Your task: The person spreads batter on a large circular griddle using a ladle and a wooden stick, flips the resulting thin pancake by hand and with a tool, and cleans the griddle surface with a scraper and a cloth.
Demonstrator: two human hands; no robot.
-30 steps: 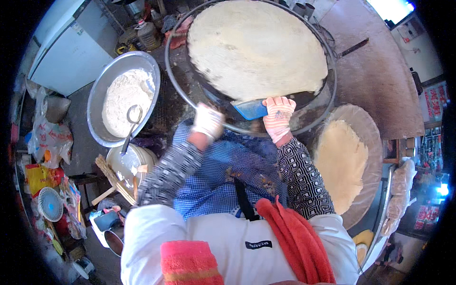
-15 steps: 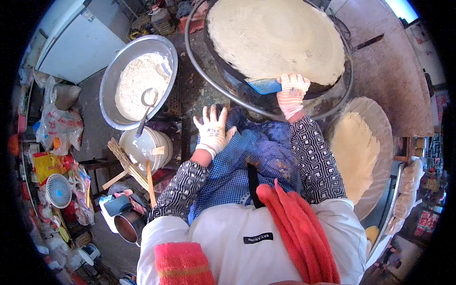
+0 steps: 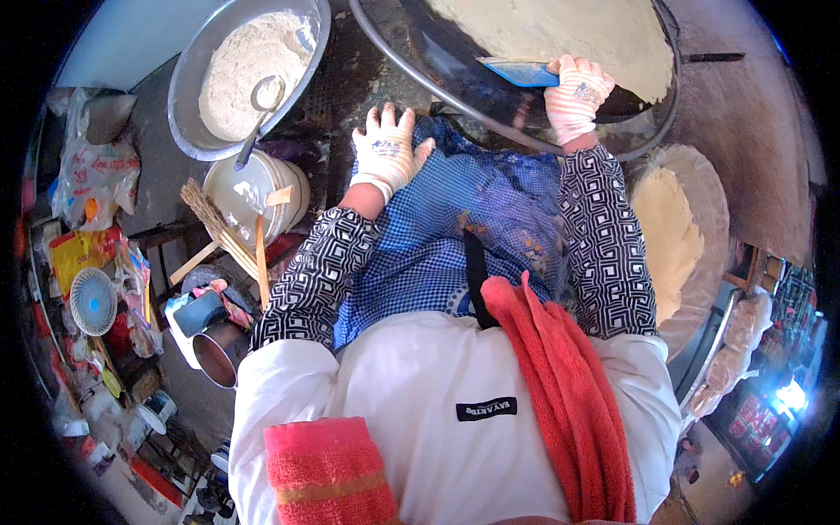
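Observation:
My right hand [image 3: 579, 98], in a pale striped glove, is closed around a blue scraper [image 3: 525, 73]. The scraper's long edge lies at the near rim of a round griddle, against a wide sheet of pale batter [image 3: 560, 35]. My left hand [image 3: 387, 154], gloved the same way, holds nothing. Its fingers are spread flat over the blue checked apron [image 3: 437, 192] on my leg. Left of it stands a metal basin [image 3: 179, 96] of thick pale batter, with a ladle [image 3: 259, 114] in it. The griddle's far part is cut off by the upper edge.
A metal ring [image 3: 429, 86] runs around the griddle. Right of my arm lie pale flatbreads [image 3: 667, 236] on clear plastic. A white bucket [image 3: 300, 188] with a straw brush [image 3: 210, 210] sits below the basin. A saucepan [image 3: 219, 354] and a small basket [image 3: 93, 301] are at left.
The view has tilted, so the griddle, basin and both hands appear higher. My right hand still grips the scraper at the griddle's near rim. My left hand stays flat on the apron.

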